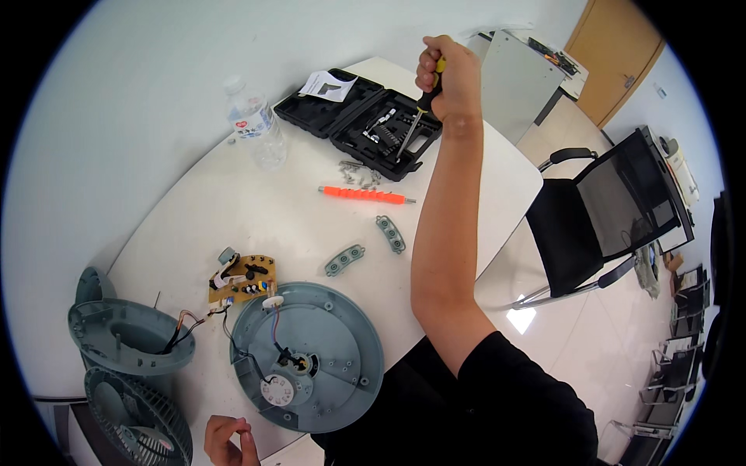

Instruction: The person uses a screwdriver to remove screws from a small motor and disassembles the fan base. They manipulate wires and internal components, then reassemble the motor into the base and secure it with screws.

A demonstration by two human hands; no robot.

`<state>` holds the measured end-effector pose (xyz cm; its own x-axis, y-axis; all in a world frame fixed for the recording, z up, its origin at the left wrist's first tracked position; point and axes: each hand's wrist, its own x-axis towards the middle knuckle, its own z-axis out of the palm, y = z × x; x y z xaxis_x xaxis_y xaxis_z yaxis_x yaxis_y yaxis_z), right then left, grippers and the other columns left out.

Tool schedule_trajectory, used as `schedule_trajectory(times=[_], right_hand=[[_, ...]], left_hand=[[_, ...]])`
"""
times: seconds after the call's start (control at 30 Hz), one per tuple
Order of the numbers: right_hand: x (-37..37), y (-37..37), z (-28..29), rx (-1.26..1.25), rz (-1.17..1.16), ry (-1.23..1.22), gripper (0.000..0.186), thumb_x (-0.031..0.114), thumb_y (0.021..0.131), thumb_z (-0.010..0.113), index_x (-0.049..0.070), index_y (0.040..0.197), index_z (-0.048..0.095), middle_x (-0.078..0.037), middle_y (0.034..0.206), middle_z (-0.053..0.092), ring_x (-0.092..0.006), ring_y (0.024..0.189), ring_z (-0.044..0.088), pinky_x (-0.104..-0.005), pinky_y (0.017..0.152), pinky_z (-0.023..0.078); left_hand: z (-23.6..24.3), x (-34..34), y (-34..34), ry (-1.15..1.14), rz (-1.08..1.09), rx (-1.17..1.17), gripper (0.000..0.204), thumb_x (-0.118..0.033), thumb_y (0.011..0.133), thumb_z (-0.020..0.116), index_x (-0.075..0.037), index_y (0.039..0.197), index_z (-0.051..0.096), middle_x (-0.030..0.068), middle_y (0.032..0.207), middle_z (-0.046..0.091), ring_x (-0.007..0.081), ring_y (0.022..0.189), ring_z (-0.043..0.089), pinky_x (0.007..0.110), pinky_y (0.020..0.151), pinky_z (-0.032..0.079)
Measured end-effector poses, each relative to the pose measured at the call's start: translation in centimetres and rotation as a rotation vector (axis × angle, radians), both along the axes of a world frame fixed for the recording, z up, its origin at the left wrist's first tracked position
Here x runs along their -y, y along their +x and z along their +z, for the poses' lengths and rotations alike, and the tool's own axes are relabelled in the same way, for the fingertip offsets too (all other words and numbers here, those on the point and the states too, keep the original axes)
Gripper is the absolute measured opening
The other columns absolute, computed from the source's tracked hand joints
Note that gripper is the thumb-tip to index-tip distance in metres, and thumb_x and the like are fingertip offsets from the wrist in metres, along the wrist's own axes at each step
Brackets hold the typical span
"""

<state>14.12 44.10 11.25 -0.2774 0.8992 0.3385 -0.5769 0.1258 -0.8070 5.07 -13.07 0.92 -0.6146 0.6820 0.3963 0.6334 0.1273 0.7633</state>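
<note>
My right hand [453, 76] is closed around the yellow-and-black handle of a screwdriver [423, 102]. Its shaft points down into the open black tool case [373, 159], where bits and sockets sit. My left hand [231, 441] is low in the view, fingers curled with the tips close to the thumb; anything between them is too small to make out. Beside it lies a round grey-green plastic base [342, 334], its inside facing up, with a white disc [277, 390] and wires. A brown circuit board [245, 281] rests by its far rim, wired to it.
Two curved grey-green pieces [344, 260], an orange flexible bit extension [365, 194] and loose screws [359, 175] lie on the white table [256, 206]. A plastic bottle [255, 128] stands behind. Grey-green housings [132, 334] stand at left. A black chair [583, 217] is at right.
</note>
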Motion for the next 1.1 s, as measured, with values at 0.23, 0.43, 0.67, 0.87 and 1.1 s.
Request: schedule_trajectory(times=[0.23, 0.43, 0.67, 0.87, 1.1], right_hand=[[1.2, 1.4, 2.1, -0.333, 0.326, -0.043, 0.030, 0.013, 0.092, 0.058, 0.014, 0.067, 0.041, 0.003, 0.059, 0.040, -0.0104, 0.050, 0.037, -0.0266, 0.047, 0.030], [5.1, 0.7, 4.7, -0.688, 0.817, -0.158, 0.029, 0.009, 0.092, 0.054, 0.012, 0.065, 0.042, 0.003, 0.059, 0.041, -0.0093, 0.050, 0.039, -0.0256, 0.048, 0.033], [11.7, -1.8, 6.1, -0.851, 1.060, -0.367, 0.031, 0.006, 0.092, 0.053, 0.011, 0.063, 0.042, 0.001, 0.059, 0.044, -0.0100, 0.050, 0.043, -0.0257, 0.047, 0.035], [14.4, -3.1, 6.5, -0.830, 1.171, -0.485, 0.030, 0.011, 0.090, 0.053, 0.014, 0.061, 0.045, 0.004, 0.057, 0.046, -0.0102, 0.050, 0.042, -0.0260, 0.048, 0.036], [15.7, -3.9, 6.2, -0.755, 1.186, -0.476, 0.031, 0.010, 0.090, 0.053, 0.014, 0.061, 0.045, 0.004, 0.057, 0.046, -0.0100, 0.051, 0.043, -0.0259, 0.049, 0.037]], left_hand=[[0.9, -1.2, -0.2, 0.005, 0.028, -0.040, 0.018, 0.000, 0.086, 0.063, 0.003, 0.104, 0.065, 0.0111, 0.090, 0.056, 0.0190, 0.078, 0.054, 0.028, 0.068, 0.043], [3.3, -6.1, 0.5, 0.177, 0.114, -0.068, 0.025, -0.003, 0.077, 0.070, 0.000, 0.102, 0.067, 0.0119, 0.090, 0.067, 0.0214, 0.076, 0.057, 0.031, 0.062, 0.043], [6.8, -12.8, 1.3, 0.347, 0.131, -0.109, 0.037, 0.001, 0.073, 0.079, -0.001, 0.109, 0.069, 0.0123, 0.097, 0.071, 0.0195, 0.081, 0.059, 0.028, 0.062, 0.045], [8.6, -14.3, 1.0, 0.438, 0.152, -0.159, 0.042, 0.002, 0.081, 0.078, 0.002, 0.122, 0.069, 0.0106, 0.100, 0.070, 0.0154, 0.088, 0.062, 0.025, 0.068, 0.045], [8.5, -14.4, 0.4, 0.503, 0.244, -0.196, 0.043, 0.002, 0.070, 0.085, -0.004, 0.111, 0.074, 0.0065, 0.093, 0.076, 0.0157, 0.083, 0.060, 0.026, 0.061, 0.042]])
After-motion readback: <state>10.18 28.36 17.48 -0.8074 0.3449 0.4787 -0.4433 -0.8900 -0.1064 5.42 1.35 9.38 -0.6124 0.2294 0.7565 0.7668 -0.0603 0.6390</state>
